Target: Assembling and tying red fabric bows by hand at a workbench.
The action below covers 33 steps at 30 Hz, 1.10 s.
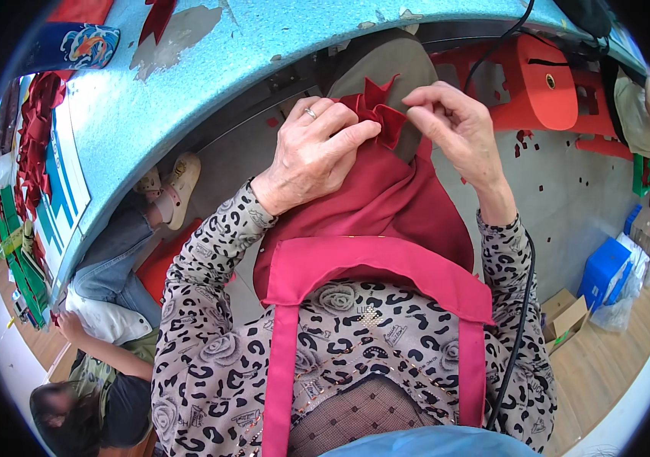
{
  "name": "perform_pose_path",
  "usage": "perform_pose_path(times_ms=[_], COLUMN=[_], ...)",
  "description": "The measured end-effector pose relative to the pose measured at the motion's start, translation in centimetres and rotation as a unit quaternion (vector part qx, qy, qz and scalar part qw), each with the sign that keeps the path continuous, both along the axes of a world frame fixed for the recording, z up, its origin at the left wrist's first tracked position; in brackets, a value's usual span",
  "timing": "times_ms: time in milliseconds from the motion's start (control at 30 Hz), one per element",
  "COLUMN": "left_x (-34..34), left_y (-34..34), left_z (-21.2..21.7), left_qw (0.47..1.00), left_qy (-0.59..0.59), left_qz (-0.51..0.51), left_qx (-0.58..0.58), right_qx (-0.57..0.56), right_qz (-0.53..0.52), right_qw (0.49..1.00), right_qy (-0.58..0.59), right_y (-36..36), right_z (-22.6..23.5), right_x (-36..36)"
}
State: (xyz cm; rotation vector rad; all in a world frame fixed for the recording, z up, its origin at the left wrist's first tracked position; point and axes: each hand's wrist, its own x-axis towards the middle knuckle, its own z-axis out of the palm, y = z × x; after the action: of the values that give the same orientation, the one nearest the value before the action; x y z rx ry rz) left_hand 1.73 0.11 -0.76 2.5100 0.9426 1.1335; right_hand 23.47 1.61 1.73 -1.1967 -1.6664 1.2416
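both hands are raised in front of the chest, forearms in leopard-print sleeves coming up from below and bending inward at the wrists. the left hand (313, 152), a ring on one finger, curls over the dark red cloth (374, 190); its thumb and forefinger are pressed together on the folded red flower piece (377, 114) at the top of the cloth. the right hand (454, 126) sits just right of the flower piece, its grip pinching the piece's right edge with thumb and fingertips, the other fingers bent loosely.

the cloth hangs from the flower piece down to the pink apron (371, 263) across the chest. above the flower piece runs the curved edge of the blue table (211, 68), with strips of red cloth lying on it at its far left. right of the flower piece stands a red plastic stool (542, 80), with a black cable (519, 327) running past it. lower left of the flower piece another person (104, 335) sits on the floor in jeans and light shoes.
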Motion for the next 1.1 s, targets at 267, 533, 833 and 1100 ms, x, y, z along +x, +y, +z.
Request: perform_pose_path(times_ms=[267, 533, 833, 1100], left_x=[0.0, -1.0, -1.9, -5.7], left_y=[0.2, -0.2, -0.1, -2.2], left_z=[1.1, 1.7, 1.4, 2.1], left_qw=[0.992, 0.997, 0.999, 0.976], left_qy=[-0.056, -0.048, -0.026, -0.168], left_qz=[-0.027, -0.017, -0.013, 0.072], left_qx=[-0.109, -0.064, -0.024, -0.115], right_qx=[0.117, 0.447, 0.46, 0.467], right_qz=[-0.004, 0.06, 0.048, 0.042], right_qw=[0.987, 0.87, 0.833, 0.816], right_qy=[-0.105, -0.199, -0.303, -0.338], right_y=[0.2, -0.9, -0.6, -1.3], right_z=[0.8, 0.4, 0.7, 1.2], right_x=[0.0, 0.4, -1.3, -5.1])
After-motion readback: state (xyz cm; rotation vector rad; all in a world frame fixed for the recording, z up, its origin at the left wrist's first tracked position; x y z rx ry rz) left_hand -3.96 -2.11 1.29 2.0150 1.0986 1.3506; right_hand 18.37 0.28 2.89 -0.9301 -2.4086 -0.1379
